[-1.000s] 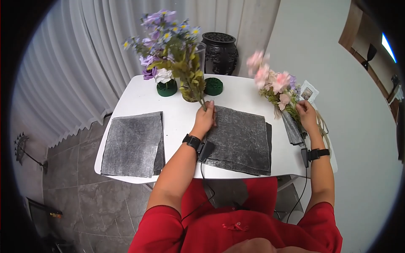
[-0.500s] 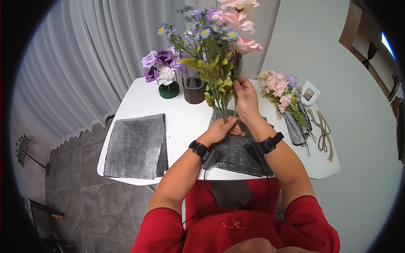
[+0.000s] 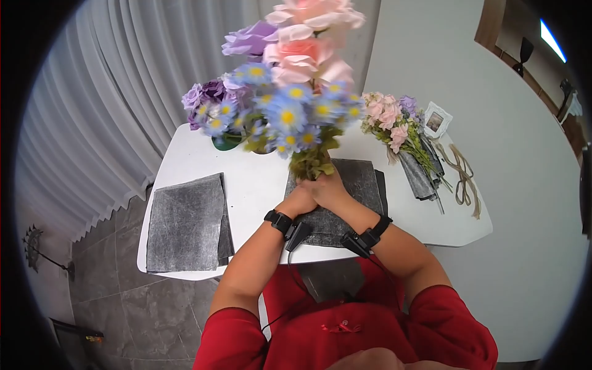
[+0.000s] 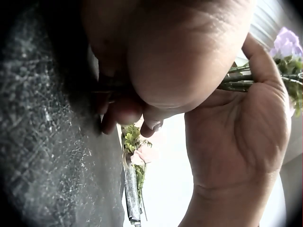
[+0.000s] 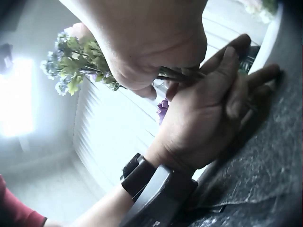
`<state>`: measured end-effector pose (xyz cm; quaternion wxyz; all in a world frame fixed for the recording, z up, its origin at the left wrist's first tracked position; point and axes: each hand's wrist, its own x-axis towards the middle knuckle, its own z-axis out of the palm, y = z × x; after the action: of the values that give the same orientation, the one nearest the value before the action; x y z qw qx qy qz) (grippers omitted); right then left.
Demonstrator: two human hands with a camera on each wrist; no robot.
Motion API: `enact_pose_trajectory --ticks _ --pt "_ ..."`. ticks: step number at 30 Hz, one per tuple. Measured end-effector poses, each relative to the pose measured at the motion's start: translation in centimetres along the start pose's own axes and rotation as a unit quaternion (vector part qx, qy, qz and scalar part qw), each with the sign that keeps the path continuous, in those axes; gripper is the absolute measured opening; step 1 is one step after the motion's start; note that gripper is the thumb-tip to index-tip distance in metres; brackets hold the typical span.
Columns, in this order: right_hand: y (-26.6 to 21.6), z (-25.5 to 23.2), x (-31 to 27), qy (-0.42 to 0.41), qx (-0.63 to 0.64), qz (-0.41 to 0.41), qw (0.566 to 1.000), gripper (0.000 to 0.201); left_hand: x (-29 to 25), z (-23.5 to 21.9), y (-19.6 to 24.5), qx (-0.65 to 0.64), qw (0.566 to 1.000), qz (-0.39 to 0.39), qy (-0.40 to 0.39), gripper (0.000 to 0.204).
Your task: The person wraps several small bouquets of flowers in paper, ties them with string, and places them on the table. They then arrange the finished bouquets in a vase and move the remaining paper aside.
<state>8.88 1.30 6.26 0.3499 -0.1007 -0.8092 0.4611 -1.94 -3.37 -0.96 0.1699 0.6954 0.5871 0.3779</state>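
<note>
A tall bunch of artificial flowers stands upright between my hands in the head view: blue daisies [image 3: 288, 117] with yellow centres, large pink roses [image 3: 299, 55] and a purple bloom [image 3: 250, 38]. My right hand [image 3: 331, 187] grips the stems just under the leaves. Lower down, my left hand [image 3: 300, 200] holds the same stems, pressed close against the right. Green stems [image 4: 236, 85] run between both hands in the left wrist view. Beneath the hands lies a stack of dark grey wrapping sheets [image 3: 357, 185]. The stem ends are hidden in the head view.
Another stack of grey sheets [image 3: 185, 222] lies at the left of the white table [image 3: 259, 222]. A wrapped pink bouquet [image 3: 401, 135], beige twine [image 3: 464, 182] and a white picture frame [image 3: 436, 120] are at right. Purple flowers [image 3: 193, 97] in a green base stand behind left.
My right hand came from the right side with pink roses and brought them beside the blue daisies. It then slid down to my left hand, and the bunch tilted towards me.
</note>
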Motion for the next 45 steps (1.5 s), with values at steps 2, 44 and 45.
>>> enact_pose_trajectory --ticks 2,44,45 --pt "-2.2 -0.6 0.4 0.008 0.114 0.168 0.979 0.050 0.3 1.2 -2.2 0.058 0.998 0.005 0.032 0.035" --pt "-2.1 -5.2 -3.8 0.173 0.235 0.132 0.947 0.018 -0.4 -1.9 7.2 -0.217 0.975 -0.019 -0.045 0.035" --pt "-2.1 -6.3 -4.4 0.175 0.235 0.130 0.947 0.018 -0.5 -2.1 7.0 -0.216 0.975 -0.017 -0.047 0.035"
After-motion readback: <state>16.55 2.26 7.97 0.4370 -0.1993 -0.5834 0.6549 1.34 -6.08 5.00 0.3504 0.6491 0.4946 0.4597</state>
